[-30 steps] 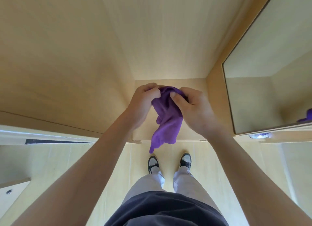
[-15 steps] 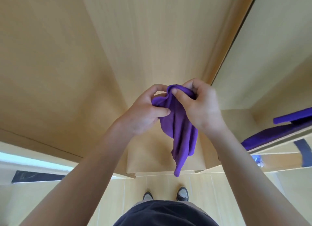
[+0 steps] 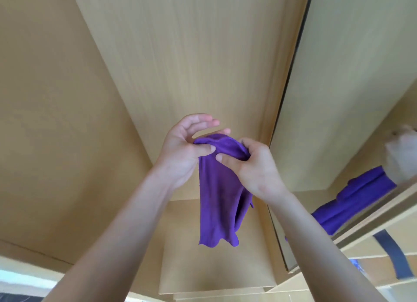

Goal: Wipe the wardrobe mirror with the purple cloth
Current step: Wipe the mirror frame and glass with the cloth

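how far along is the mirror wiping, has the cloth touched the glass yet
Done: the purple cloth is picked up. In hand: the left hand pinches its top edge with the thumb, the right hand grips the bunched top, and the rest hangs loose in front of the wardrobe panel. Left: all the wiping. The cloth is not on the wardrobe mirror, off to the right.

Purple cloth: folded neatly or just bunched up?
Bunched: the purple cloth is gathered at its top between both hands and hangs loose in folds below.

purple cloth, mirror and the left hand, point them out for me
purple cloth [image 3: 216, 200]: head view, hanging middle panel.
mirror [image 3: 352, 103]: head view, upper glass.
left hand [image 3: 180, 152]: head view, palm beside thumb.
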